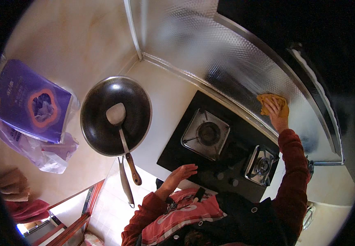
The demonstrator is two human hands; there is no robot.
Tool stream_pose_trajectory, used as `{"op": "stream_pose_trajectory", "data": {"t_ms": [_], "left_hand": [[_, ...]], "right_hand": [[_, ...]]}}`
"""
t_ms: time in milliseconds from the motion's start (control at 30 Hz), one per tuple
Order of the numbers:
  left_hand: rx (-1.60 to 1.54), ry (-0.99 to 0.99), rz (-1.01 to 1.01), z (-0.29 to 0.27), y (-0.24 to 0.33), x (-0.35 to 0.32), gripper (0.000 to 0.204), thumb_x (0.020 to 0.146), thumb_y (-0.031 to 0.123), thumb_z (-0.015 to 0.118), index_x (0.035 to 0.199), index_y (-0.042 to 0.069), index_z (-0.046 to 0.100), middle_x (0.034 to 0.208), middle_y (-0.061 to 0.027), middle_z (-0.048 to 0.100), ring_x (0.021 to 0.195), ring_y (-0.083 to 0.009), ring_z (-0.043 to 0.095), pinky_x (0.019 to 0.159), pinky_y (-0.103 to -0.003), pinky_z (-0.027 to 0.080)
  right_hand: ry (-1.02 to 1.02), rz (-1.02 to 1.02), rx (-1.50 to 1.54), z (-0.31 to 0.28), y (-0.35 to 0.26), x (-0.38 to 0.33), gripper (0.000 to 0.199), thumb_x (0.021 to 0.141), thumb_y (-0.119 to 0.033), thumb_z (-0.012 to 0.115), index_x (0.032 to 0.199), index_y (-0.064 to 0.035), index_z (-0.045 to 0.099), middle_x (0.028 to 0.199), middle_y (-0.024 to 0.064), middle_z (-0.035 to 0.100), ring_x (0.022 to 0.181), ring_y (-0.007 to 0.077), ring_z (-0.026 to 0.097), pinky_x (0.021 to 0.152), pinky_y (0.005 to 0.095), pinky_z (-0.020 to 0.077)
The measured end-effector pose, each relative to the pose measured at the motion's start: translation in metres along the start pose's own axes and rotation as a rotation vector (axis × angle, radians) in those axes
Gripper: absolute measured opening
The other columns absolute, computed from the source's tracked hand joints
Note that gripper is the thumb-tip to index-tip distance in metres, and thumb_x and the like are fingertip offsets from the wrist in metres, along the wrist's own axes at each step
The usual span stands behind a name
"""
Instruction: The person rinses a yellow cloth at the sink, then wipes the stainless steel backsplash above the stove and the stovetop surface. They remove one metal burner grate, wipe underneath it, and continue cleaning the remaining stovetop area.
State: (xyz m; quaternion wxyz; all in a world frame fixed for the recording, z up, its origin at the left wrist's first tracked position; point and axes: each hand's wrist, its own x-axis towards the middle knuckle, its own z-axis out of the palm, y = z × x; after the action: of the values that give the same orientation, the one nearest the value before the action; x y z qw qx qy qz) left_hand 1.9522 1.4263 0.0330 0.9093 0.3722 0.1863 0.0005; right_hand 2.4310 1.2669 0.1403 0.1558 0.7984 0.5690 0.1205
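My right hand (277, 111) presses a yellow-brown cloth (284, 105) against the shiny dimpled metal wall panel (235, 67), its fingers laid over the cloth. That arm reaches out past the right side of a black two-burner gas stove (235, 141). Over the stove's front left edge, my left hand (179, 175) is held with its fingers stretched out and nothing in it. Closest to it is the larger burner (207, 133); a smaller burner (263, 165) lies further right.
Left of the stove, a dark wok (103, 96) holds a spatula (116, 114), both handles jutting toward me. A purple package (19, 98) and a crumpled plastic bag (54, 158) lie at the far left. A dark range hood (315, 82) overhangs at right.
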Motion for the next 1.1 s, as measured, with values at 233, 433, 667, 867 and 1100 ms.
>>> {"op": "stream_pose_trajectory", "data": {"t_ms": [233,433,667,867,1100], "left_hand": [[-0.059,-0.023,0.042,-0.016,-0.002,0.006,0.061,0.096,0.050,0.030,0.134,0.003,0.039,0.134,-0.0150,0.044,0.123,-0.0262,0.044,0.106,-0.040,0.029],[-0.062,0.033,0.040,-0.029,0.005,0.010,0.060,0.097,0.047,0.030,0.134,0.000,0.038,0.135,-0.0154,0.043,0.124,-0.0266,0.043,0.106,-0.040,0.029],[-0.070,0.013,0.049,-0.029,0.004,0.015,0.061,0.096,0.050,0.030,0.134,0.003,0.039,0.135,-0.0127,0.044,0.123,-0.0256,0.044,0.105,-0.039,0.030],[-0.125,-0.045,0.050,-0.029,-0.006,0.016,0.060,0.096,0.049,0.030,0.134,0.003,0.039,0.135,-0.0128,0.043,0.123,-0.0253,0.043,0.106,-0.039,0.029],[-0.158,-0.009,0.068,-0.036,-0.014,0.018,0.058,0.097,0.046,0.033,0.134,0.001,0.038,0.137,-0.0145,0.041,0.124,-0.0264,0.042,0.107,-0.041,0.029]], "right_hand": [[0.058,-0.187,-0.270,-0.015,-0.097,0.178,0.047,0.088,-0.028,0.051,0.135,-0.0244,0.043,0.148,-0.0055,0.026,0.138,0.0173,0.017,0.111,0.0450,0.0176],[0.359,-0.332,-0.215,-0.019,-0.195,0.301,0.053,0.085,-0.017,0.051,0.136,-0.0219,0.041,0.143,-0.0016,0.032,0.133,0.0210,0.027,0.109,0.0416,0.0228],[0.231,-0.285,-0.178,-0.008,-0.171,0.238,0.049,0.089,-0.011,0.044,0.136,-0.0231,0.039,0.136,-0.0018,0.040,0.126,0.0199,0.037,0.108,0.0359,0.0267],[-0.122,-0.012,0.135,-0.015,-0.121,0.162,0.048,0.088,-0.022,0.050,0.135,-0.0195,0.043,0.143,-0.0014,0.036,0.131,0.0219,0.032,0.106,0.0421,0.0267],[0.449,-0.425,-0.076,-0.020,-0.197,0.303,0.046,0.086,-0.015,0.051,0.132,-0.0159,0.046,0.143,-0.0003,0.036,0.129,0.0232,0.035,0.107,0.0422,0.0268]]}}
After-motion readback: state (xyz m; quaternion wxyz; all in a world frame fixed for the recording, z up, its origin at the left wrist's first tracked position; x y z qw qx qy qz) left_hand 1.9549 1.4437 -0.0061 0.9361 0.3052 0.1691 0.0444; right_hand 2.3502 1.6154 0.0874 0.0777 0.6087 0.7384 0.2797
